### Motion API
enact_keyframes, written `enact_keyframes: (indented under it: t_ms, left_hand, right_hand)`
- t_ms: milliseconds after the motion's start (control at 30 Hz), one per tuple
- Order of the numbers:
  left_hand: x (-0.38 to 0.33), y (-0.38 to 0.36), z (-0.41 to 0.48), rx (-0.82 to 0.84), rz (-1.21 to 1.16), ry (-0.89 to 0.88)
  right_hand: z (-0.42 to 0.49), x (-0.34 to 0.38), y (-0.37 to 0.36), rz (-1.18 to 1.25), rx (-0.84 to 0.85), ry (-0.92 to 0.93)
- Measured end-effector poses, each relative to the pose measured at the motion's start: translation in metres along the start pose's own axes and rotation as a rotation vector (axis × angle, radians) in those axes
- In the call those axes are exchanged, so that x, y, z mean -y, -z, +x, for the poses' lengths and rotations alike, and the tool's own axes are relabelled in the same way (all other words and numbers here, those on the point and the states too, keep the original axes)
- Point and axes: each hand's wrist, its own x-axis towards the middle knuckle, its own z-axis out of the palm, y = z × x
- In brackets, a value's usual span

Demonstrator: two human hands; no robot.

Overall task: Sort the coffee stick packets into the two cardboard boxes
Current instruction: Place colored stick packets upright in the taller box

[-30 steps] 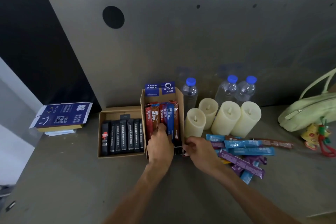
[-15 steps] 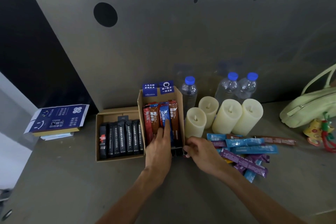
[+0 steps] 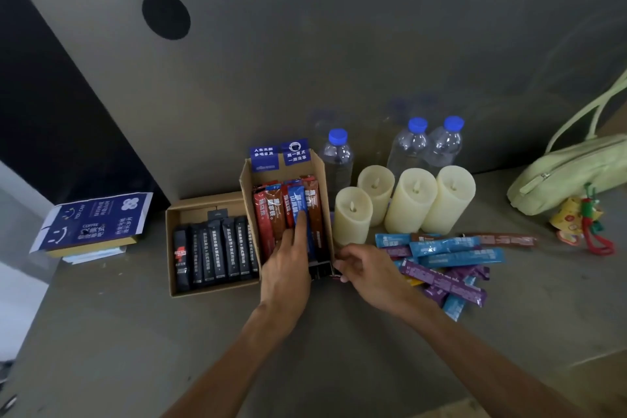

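Observation:
Two cardboard boxes stand side by side. The low left box (image 3: 176, 248) holds a row of black stick packets (image 3: 217, 251). The taller right box (image 3: 320, 180) holds red, brown and blue packets (image 3: 271, 210) standing on end. My left hand (image 3: 288, 261) lies flat over the front of that box, fingers apart and pressing on the blue packet; it holds nothing. At the right box's front right corner, my right hand (image 3: 366, 268) is curled against the cardboard. A loose pile of blue, purple and brown packets (image 3: 448, 258) lies just to its right.
Several cream pillar candles (image 3: 410, 200) and three blue-capped water bottles (image 3: 410, 146) stand behind the pile. A green handbag (image 3: 570, 170) with a charm lies far right. A blue printed box lid on papers (image 3: 95, 220) sits far left. A grey panel rises behind everything.
My left hand's fingers have stretched further up onto the blue packet in the right box. My right hand has stayed at the box corner.

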Motion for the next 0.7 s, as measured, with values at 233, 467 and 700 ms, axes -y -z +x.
enact_keyframes:
  t_ms: [233,467,700]
  left_hand:
    - [-0.038,-0.004,-0.031,-0.228,-0.456,-0.189]
    - [-0.118,-0.063,-0.013,0.070,-0.240,-0.451]
    - [-0.146,-0.098,-0.007,0.158,-0.024,-0.449]
  right_hand:
    - [-0.044,-0.042,0.031,-0.053,-0.093,-0.045]
    - [-0.096,-0.106,0.088,-0.219,-0.461,-0.333]
    - [-0.115,-0.126,0.106,-0.291,-0.271,-0.305]
